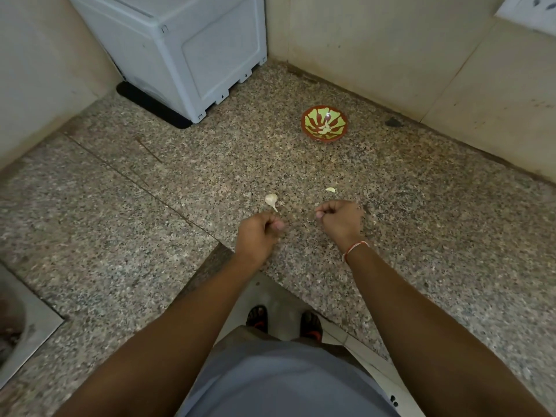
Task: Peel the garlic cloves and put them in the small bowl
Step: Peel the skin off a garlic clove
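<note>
- Nearest, both forearms reach out over the speckled granite surface (391,206), a mottled, polished stone of beige and brown flecks.
- The left hand (258,233) is curled into a loose fist, thumb tucked against the fingers; whether it pinches anything cannot be told.
- The right hand (341,219) is likewise curled, its thumb pressed to the fingertips; nothing is visible in its grip. A red-and-white thread band (355,249) circles its wrist.
- Just beyond the left hand lies an unpeeled garlic clove (271,200), papery white with a thin pointed tail.
- Near the right hand lies a curved, pale piece of garlic (330,190).
- Farther off, the small bowl (324,123), round, glossy, red-rimmed with green pattern, holds pale peeled cloves (325,127).
- In the corner stands a boxy white plastic appliance (180,49).
</note>
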